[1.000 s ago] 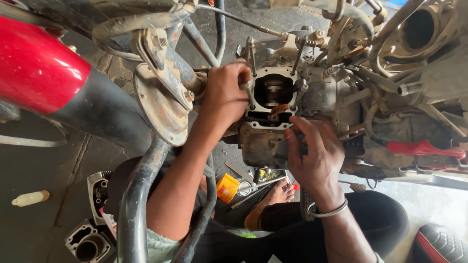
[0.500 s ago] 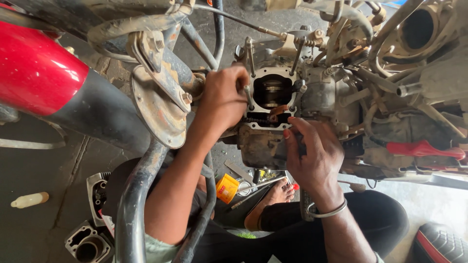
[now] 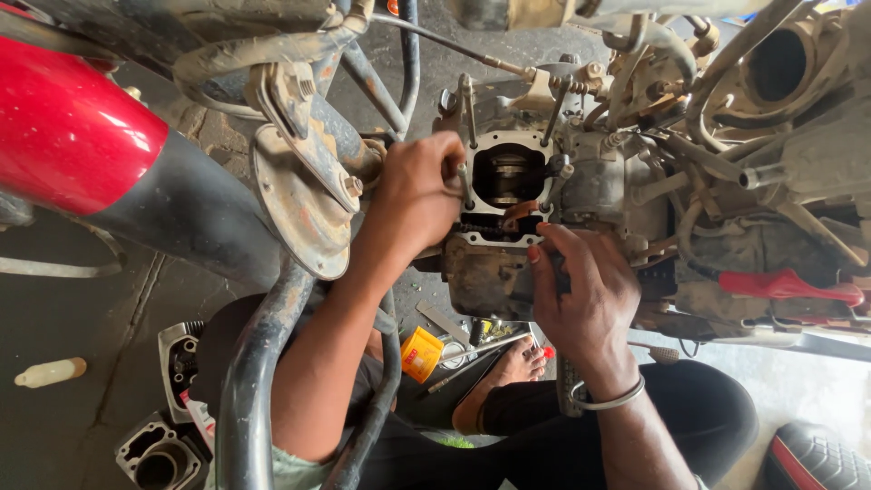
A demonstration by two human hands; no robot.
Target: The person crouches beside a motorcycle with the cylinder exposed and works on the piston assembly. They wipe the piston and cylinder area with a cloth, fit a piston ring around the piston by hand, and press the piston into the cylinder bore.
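An open engine cylinder with long studs sits in the motorcycle frame in front of me, its bore dark and greasy. My left hand is curled around the cylinder's left edge, fingers against a stud. Just below the bore, my right hand presses its fingertips to the cylinder's lower rim and is closed on a dark tool, whose shaft runs down past my wrist. That wrist wears a metal bangle.
The red fuel tank hangs at the upper left, with a round rusty plate and a frame tube beside it. Engine parts, a small bottle, a yellow container and loose tools lie on the floor by my foot.
Both hands stay on the cylinder with only slight shifts of the fingers. The view has barely moved.
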